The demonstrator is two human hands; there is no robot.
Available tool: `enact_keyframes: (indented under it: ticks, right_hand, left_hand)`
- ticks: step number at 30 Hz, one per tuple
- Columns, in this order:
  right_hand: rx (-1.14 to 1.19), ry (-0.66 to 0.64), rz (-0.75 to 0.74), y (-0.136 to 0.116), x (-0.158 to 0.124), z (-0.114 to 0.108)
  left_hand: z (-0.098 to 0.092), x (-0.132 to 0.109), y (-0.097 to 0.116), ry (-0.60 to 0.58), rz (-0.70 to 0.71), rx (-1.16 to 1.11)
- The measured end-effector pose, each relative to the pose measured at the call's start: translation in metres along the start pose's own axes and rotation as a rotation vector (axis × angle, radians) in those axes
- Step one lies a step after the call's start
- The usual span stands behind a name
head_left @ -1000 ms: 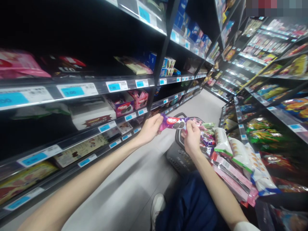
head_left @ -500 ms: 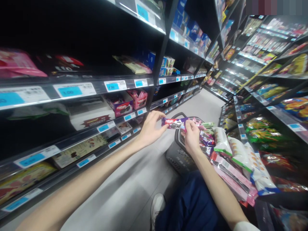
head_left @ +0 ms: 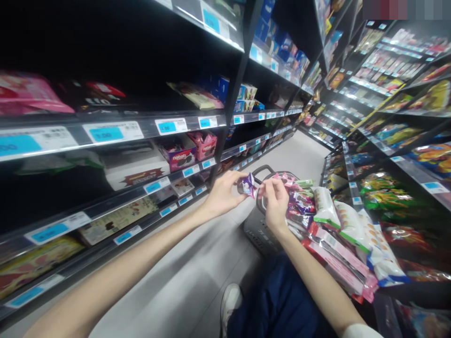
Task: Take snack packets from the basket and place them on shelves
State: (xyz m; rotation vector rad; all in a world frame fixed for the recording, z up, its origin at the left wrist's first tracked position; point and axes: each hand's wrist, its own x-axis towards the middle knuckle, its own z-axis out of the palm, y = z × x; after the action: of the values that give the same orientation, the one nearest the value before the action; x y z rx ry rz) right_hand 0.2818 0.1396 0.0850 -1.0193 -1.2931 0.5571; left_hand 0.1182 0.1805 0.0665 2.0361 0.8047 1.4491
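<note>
The left hand (head_left: pixel 222 193) pinches one end of a small purple foil biscuit packet (head_left: pixel 249 185) — the right hand (head_left: pixel 276 203) grips the other end with its fingertips, above a grey plastic shopping basket (head_left: pixel 259 231). Just right lies a heap of pink, green and white snack packets (head_left: pixel 338 234) — dark metal shelving (head_left: pixel 141 126) stands at left.

The premises are identified as a retail shop aisle, as evidenced by dark tiered shelving (head_left: pixel 148 127) ranged along both sides, blue-and-white price labels (head_left: pixel 105 134) fixed to the shelf edges, packaged snacks (head_left: pixel 385 197) stocked in rows, and a grey shopping basket (head_left: pixel 259 232) loaded with packets.
</note>
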Motion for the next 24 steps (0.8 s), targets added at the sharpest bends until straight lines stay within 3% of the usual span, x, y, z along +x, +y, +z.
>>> enact_keyframes:
  ticks: [4,7,9,14,19,24]
  right_hand:
    - [0.007,0.067,0.092,0.012,0.006,-0.005]
    - [0.107,-0.087,0.298,0.017,0.009,-0.006]
    - [0.157,-0.166,0.329,0.017,0.009,-0.005]
    - [0.163,-0.181,0.216,0.009,0.006,-0.003]
    - [0.106,-0.213,-0.030,0.002,0.000,0.000]
    - [0.089,-0.127,-0.140,-0.006,-0.003,0.003]
  left_hand:
    - [-0.005,0.002,0.004,-0.009,-0.054,-0.347]
    - [-0.008,0.003,0.005,0.006,-0.034,-0.487]
    - [-0.008,0.004,0.004,0.006,-0.059,-0.549]
    - [-0.007,0.004,-0.002,0.010,-0.126,-0.640]
    - [-0.006,0.003,-0.006,0.003,-0.177,-0.769]
    - [-0.006,0.003,-0.004,-0.050,-0.191,-0.786]
